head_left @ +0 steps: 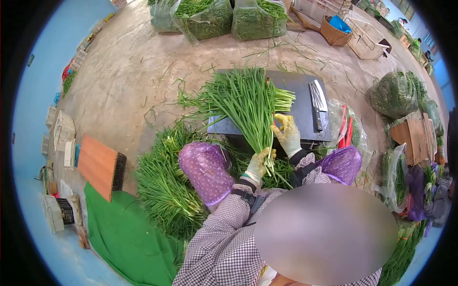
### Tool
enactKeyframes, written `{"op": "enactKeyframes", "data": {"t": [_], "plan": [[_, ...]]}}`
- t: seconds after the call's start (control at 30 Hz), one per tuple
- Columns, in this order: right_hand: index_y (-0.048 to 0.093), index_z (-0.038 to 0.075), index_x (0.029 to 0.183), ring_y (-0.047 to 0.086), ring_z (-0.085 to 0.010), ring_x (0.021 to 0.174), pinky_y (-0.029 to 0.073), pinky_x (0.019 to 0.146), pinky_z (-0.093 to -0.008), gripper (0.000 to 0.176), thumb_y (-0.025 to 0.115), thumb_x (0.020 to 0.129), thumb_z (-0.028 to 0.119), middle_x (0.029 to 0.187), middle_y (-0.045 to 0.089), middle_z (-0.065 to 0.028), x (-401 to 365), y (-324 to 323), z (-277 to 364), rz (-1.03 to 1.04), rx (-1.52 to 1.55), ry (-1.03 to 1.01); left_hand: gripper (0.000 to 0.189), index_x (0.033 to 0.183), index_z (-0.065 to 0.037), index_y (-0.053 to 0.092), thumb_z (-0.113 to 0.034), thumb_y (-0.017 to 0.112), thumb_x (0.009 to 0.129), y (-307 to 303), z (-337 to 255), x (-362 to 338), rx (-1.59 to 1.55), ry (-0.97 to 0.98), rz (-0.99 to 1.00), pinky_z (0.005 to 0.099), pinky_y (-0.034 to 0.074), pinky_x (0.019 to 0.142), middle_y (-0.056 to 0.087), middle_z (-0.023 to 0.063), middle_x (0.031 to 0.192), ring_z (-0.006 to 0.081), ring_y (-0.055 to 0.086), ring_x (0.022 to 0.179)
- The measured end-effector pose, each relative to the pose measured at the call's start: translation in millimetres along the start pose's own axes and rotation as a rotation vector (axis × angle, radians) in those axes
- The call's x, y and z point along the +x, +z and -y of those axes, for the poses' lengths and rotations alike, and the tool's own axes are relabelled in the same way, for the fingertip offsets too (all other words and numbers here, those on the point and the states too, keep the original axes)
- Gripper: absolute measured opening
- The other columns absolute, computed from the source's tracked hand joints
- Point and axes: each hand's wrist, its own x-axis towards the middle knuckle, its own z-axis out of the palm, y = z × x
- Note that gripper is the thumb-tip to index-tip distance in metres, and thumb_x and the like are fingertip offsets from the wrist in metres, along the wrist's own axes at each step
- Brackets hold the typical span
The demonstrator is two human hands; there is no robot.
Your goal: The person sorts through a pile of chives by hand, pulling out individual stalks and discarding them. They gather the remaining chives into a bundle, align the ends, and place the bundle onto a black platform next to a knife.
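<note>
My left hand (258,162), in a yellowed work glove, is closed around the narrow lower end of a bunch of garlic chives (243,107). The long green leaves fan out over a dark board (303,102) in front of me. My right hand (288,135), gloved too, is just right of the bunch, its fingers curved and apart. A thin red strip (274,121) shows by its fingertips, along the leaves. Beyond the right hand, a cleaver (317,102) lies on the board. Pale cut ends (285,99) of more chives stick out from under the bunch.
A large heap of chives (169,186) lies left of my knees, near a green cloth (129,233) and an orange board (98,164). Red strips (349,131) sit in a plastic bag at right. Filled bags (202,19) stand ahead, with a basket (335,33) and crate (365,40).
</note>
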Motion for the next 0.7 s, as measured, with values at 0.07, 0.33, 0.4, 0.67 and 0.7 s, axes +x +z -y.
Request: {"op": "enactKeyframes", "data": {"t": [0.07, 0.33, 0.4, 0.67, 0.7], "plan": [[0.066, 0.013, 0.111, 0.067, -0.0338, 0.087, 0.053, 0.077, -0.0446, 0.032, 0.074, 0.086, 0.031, 0.101, 0.063, -0.0143, 9, 6, -11, 0.137, -0.184, -0.096, 0.029, 0.119, 0.000, 0.065, -0.019, 0.068, 0.097, -2, 0, 1, 0.011, -0.005, 0.017, 0.0372, 0.061, 0.076, 0.073, 0.0139, 0.110, 0.0241, 0.071, 0.087], [0.064, 0.009, 0.090, 0.068, -0.0373, 0.089, 0.054, 0.079, -0.0449, 0.014, 0.067, 0.089, 0.023, 0.092, 0.069, -0.0173, 6, 47, -43, 0.215, -0.070, 0.256, 0.028, 0.117, -0.001, 0.065, -0.021, 0.068, 0.097, 24, -3, -8, -0.101, -0.016, -0.015, 0.0391, 0.062, 0.072, 0.073, 0.0131, 0.104, 0.0242, 0.072, 0.083], [0.062, 0.006, 0.094, 0.066, -0.0184, 0.076, 0.053, 0.072, -0.0341, 0.012, 0.064, 0.096, 0.018, 0.080, 0.067, -0.0096, 16, 50, -60, 0.060, 0.514, 0.256, 0.027, 0.116, -0.002, 0.065, -0.020, 0.070, 0.096, 13, -1, -3, -0.079, -0.006, 0.015, 0.0369, 0.061, 0.069, 0.073, 0.0116, 0.100, 0.0230, 0.072, 0.081], [0.062, 0.002, 0.114, 0.069, -0.0165, 0.093, 0.053, 0.081, -0.0272, 0.029, 0.064, 0.099, 0.027, 0.104, 0.070, -0.0117, 22, -35, -73, 0.471, 0.354, 0.635, 0.026, 0.117, -0.001, 0.064, -0.019, 0.067, 0.098, 20, -1, -9, 0.029, 0.054, 0.005, 0.0348, 0.061, 0.069, 0.073, 0.0108, 0.099, 0.0195, 0.070, 0.078], [0.055, 0.001, 0.128, 0.069, -0.0229, 0.100, 0.053, 0.086, -0.0301, 0.048, 0.067, 0.097, 0.035, 0.112, 0.069, -0.0177, 0, -16, -79, 0.529, 0.384, 0.587, 0.025, 0.117, -0.004, 0.063, -0.017, 0.068, 0.097, 26, -1, -10, 0.081, 0.071, -0.028, 0.0333, 0.059, 0.066, 0.072, 0.0090, 0.098, 0.0187, 0.069, 0.077]]}}
